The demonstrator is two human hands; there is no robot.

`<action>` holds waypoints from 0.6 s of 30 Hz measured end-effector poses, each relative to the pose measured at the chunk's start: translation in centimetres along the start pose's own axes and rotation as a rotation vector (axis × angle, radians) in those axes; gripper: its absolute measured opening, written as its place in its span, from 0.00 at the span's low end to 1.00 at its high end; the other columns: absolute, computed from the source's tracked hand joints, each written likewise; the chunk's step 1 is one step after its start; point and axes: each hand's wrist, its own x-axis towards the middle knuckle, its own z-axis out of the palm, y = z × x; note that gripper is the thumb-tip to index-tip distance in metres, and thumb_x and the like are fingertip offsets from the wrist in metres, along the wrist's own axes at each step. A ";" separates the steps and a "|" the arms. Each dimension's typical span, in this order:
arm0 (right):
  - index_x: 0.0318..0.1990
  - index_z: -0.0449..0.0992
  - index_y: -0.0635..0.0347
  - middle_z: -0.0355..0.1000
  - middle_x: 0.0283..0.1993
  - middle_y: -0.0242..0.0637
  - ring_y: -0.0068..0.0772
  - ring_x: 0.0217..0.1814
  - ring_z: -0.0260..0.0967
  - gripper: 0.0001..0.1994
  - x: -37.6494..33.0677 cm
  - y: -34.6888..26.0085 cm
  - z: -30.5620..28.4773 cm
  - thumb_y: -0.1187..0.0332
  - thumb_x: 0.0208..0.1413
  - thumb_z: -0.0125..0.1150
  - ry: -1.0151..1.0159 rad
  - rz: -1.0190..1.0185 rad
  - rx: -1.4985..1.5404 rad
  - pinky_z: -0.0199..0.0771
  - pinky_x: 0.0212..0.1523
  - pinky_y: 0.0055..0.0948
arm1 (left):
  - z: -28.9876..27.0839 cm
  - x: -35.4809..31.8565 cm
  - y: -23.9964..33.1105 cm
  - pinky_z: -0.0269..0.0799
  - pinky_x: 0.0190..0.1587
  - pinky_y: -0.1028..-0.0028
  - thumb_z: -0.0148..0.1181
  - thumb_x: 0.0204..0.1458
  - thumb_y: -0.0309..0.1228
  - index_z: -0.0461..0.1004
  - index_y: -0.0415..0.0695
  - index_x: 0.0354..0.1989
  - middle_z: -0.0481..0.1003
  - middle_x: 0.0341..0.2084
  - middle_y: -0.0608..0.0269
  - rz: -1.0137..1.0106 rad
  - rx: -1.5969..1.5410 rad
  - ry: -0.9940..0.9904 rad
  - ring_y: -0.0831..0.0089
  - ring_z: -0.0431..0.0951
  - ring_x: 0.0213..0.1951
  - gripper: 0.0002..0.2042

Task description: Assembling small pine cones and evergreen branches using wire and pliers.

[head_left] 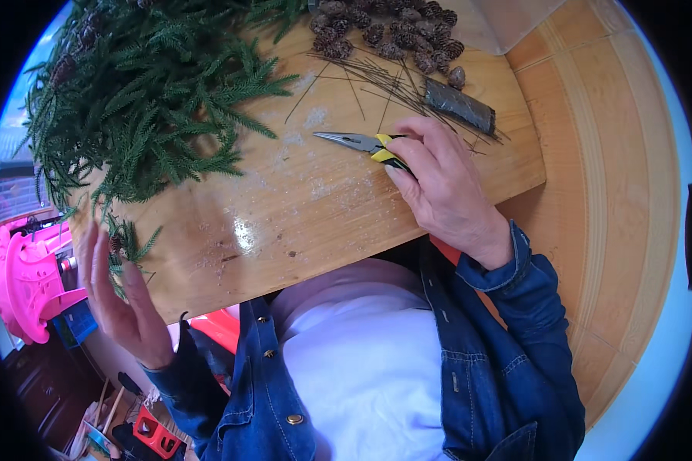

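- Gripping one pair of yellow-and-black pliers (380, 150), the right hand (446, 180) pinched the handles between thumb and fingers over the counter (315, 238), with the nose pointing left.
- Its forearm came in from the lower right, the back of the hand turned upward.
- The left hand (121, 301) was spread by the counter's near left edge, fingers extended away from the body, thumb apart.
- One small green sprig (133, 237) showed just beside those fingers; I could not tell whether they touched it.
- One heap of green branches (161, 100) filled the far left.
- At least fifteen brown pinecones (390, 49) overlapped at the far side.
- More than ten thin wires (396, 83) lay scattered near one dark cylindrical bundle (460, 107).
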 end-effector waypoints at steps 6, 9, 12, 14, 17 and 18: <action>0.54 0.64 0.67 0.59 0.56 0.47 0.39 0.54 0.63 0.20 1.8 -1.0 -0.3 0.62 0.60 0.50 0.073 -0.097 0.618 0.67 0.48 0.30 | 8.7 1.5 10.5 0.50 0.64 0.61 0.47 0.57 0.36 0.63 0.30 0.56 0.62 0.57 0.41 0.009 -0.599 -0.158 0.56 0.60 0.61 0.23; 0.59 0.60 0.66 0.57 0.60 0.47 0.38 0.58 0.62 0.23 2.6 -1.4 -0.5 0.58 0.64 0.42 0.020 0.026 1.062 0.65 0.53 0.30 | 12.5 3.9 14.3 0.44 0.66 0.60 0.42 0.58 0.37 0.58 0.31 0.60 0.56 0.62 0.39 0.233 -0.692 -0.102 0.55 0.55 0.64 0.25; 0.64 0.51 0.65 0.48 0.66 0.46 0.39 0.65 0.52 0.31 4.3 -0.2 -0.1 0.50 0.63 0.37 -0.105 0.147 1.484 0.55 0.60 0.32 | 16.2 6.3 16.9 0.40 0.67 0.59 0.43 0.57 0.45 0.55 0.29 0.61 0.55 0.62 0.37 0.357 -0.734 -0.083 0.51 0.52 0.65 0.32; 0.67 0.44 0.65 0.43 0.70 0.45 0.39 0.70 0.45 0.36 5.4 0.6 -0.5 0.44 0.62 0.34 -0.232 0.206 1.763 0.48 0.65 0.34 | 18.1 6.9 18.0 0.38 0.67 0.59 0.42 0.56 0.49 0.51 0.29 0.63 0.53 0.63 0.37 0.393 -0.731 -0.040 0.50 0.50 0.66 0.36; 0.67 0.45 0.67 0.45 0.69 0.45 0.39 0.71 0.44 0.41 5.5 4.3 0.3 0.38 0.60 0.32 -0.175 0.302 1.962 0.45 0.67 0.33 | 20.2 5.8 20.4 0.34 0.67 0.58 0.41 0.54 0.56 0.44 0.28 0.65 0.47 0.65 0.37 0.349 -0.707 -0.213 0.49 0.45 0.67 0.43; 0.65 0.48 0.69 0.50 0.67 0.45 0.38 0.71 0.45 0.43 5.5 5.6 0.8 0.36 0.58 0.33 -0.089 0.332 2.037 0.45 0.67 0.32 | 20.6 5.4 20.8 0.31 0.67 0.58 0.40 0.53 0.59 0.41 0.29 0.66 0.43 0.66 0.38 0.249 -0.621 -0.389 0.48 0.42 0.68 0.45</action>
